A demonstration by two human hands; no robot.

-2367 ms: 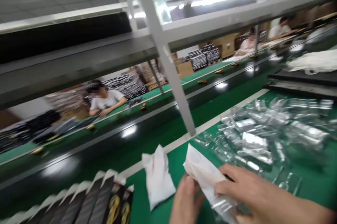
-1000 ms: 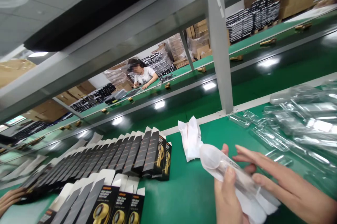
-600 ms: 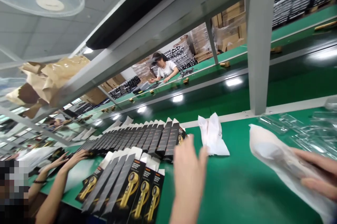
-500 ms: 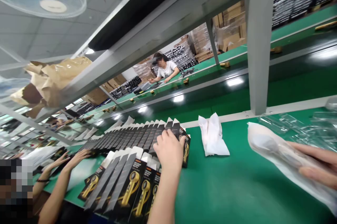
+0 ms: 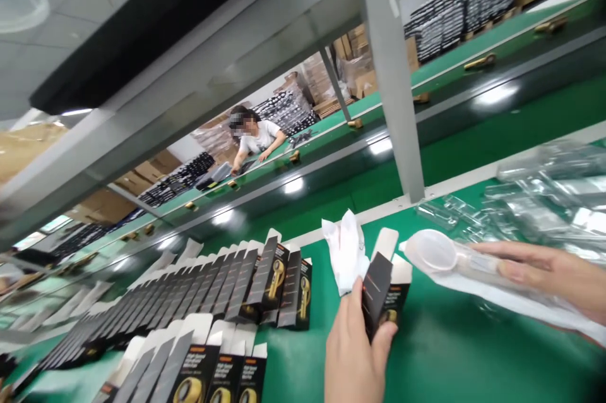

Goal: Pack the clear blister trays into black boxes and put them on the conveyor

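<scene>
Grips a black box with white flaps raised in the left hand, and holds a clear-and-white package in the right hand, just right of the box, with long axis slanting from near right to far left and rounded end toward the flaps.

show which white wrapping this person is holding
The white wrapping in the right hand, with a round shape showing at one end; the other white wrapping lies on the table, beyond the left hand.
</scene>
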